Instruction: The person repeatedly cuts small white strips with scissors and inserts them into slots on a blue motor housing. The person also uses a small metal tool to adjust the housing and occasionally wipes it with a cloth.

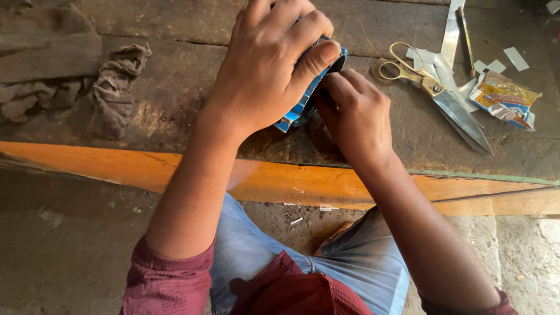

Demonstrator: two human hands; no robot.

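Hands, left hand (267, 70) and right hand (356, 113), both grasp one blue strip (300, 108); one scissors (437, 95) nearby

Your left hand (268, 64) and right hand (355, 113) are pressing together on a folded strip of printed packaging (307, 99), blue and white with a shiny edge. Well to the right of your grip, just past the scissors (440, 95), a crumpled yellow-and-orange wrapper (504, 99) is lying flat, showing silver foil and a blue corner.
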